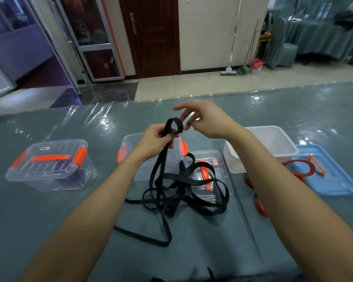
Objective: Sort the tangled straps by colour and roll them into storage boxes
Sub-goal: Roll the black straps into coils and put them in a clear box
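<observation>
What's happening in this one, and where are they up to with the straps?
A person is working on the black strap. The left hand holds it near one end, where a small loop stands up. The right hand hovers beside that loop, contact unclear. The rest lies tangled on the table, partly over a clear lid. A red strap lies by the blue lid.

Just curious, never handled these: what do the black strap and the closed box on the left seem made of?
Black strap: probably woven fabric webbing, matte; it lies in limp, flat loops. Closed box: clear, glossy hard plastic; you see through its walls.
</observation>
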`<action>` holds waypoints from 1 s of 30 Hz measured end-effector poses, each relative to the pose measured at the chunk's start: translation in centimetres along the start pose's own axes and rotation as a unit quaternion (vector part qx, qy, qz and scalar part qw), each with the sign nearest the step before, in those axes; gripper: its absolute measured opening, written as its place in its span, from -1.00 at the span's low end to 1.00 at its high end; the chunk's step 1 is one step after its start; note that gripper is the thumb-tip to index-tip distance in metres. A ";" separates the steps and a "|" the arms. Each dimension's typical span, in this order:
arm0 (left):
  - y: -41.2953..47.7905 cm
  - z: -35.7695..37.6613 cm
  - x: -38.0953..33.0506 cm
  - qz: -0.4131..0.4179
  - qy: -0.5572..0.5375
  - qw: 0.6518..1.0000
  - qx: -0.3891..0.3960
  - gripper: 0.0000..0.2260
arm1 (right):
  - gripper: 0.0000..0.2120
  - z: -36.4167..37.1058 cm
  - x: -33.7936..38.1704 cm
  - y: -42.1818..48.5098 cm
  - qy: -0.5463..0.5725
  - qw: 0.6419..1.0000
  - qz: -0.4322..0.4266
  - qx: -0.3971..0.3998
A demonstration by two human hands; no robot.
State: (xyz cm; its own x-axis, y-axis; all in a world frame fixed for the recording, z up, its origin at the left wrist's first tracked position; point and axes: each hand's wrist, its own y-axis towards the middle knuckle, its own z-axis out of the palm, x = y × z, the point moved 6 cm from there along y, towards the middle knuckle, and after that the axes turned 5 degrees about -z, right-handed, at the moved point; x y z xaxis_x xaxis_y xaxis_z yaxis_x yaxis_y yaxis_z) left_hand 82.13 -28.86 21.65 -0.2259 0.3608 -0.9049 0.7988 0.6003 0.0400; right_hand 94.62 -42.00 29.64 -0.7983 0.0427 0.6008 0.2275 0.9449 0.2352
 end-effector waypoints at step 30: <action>0.2 -14.5 -6.9 0.098 -0.074 0.991 0.060 -0.59 | -0.85 -2.4 9.3 8.6 0.283 0.948 -0.057 -0.133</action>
State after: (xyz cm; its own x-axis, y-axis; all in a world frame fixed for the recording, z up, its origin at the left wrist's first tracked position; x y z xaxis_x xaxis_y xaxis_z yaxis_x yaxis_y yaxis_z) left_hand 75.73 -20.89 34.01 0.0178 0.3486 -0.9371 0.8820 0.4359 0.1789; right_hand 90.44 -34.27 39.07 -0.4164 -0.3078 0.8555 0.3505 0.8139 0.4634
